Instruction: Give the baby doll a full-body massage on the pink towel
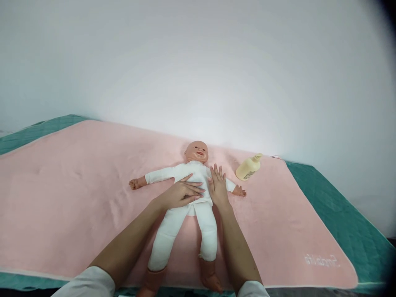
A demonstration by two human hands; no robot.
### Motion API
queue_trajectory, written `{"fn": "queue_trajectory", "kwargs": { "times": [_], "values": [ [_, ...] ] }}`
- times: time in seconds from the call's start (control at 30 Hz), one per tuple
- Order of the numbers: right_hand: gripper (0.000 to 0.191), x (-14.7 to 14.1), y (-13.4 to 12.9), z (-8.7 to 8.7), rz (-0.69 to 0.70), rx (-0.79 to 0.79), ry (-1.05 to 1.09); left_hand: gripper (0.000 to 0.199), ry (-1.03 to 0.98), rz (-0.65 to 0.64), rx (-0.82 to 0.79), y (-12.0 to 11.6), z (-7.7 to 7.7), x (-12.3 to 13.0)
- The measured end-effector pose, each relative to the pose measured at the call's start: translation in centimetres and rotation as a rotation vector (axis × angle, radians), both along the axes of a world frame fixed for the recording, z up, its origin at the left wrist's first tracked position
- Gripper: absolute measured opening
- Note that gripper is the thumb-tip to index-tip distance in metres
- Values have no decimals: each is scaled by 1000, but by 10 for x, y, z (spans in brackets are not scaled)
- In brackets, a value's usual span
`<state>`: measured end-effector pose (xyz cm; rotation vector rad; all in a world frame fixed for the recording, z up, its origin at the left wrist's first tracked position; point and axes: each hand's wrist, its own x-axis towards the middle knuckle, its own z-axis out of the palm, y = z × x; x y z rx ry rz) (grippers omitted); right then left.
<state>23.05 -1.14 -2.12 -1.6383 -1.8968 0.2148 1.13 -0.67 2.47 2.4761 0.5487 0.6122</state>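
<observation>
A baby doll (197, 171) with a white cloth body lies on its back, arms spread, its head toward the wall. My left hand (183, 192) rests on the doll's belly and chest, fingers spread and pointing right. Against the side of the doll's torso, by its arm on the right, lies my right hand (218, 185), fingers stretched out and pointing away from me. Neither hand grips anything. Just beyond the doll's hand on the right is a pale yellow pump bottle (248, 167), tilted on the blanket.
Under the doll spreads a pink blanket (93, 198) with white lettering near its front right corner. It lies over a green quilted cover (337, 206), which shows along the edges. A plain white wall (198, 70) rises directly behind.
</observation>
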Motion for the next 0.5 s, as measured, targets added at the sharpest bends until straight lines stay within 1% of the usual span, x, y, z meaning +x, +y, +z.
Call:
{"fn": "queue_trajectory", "kwargs": {
  "times": [0.27,0.43,0.5],
  "values": [
    [59,3,1,-3,44,20,43,39,98,26,42,7,-8,0],
    [60,3,0,-4,45,27,74,47,167,96,72,9,-7,0],
    [60,2,0,-4,42,33,89,49,176,130,81,10,-10,0]
  ]
}}
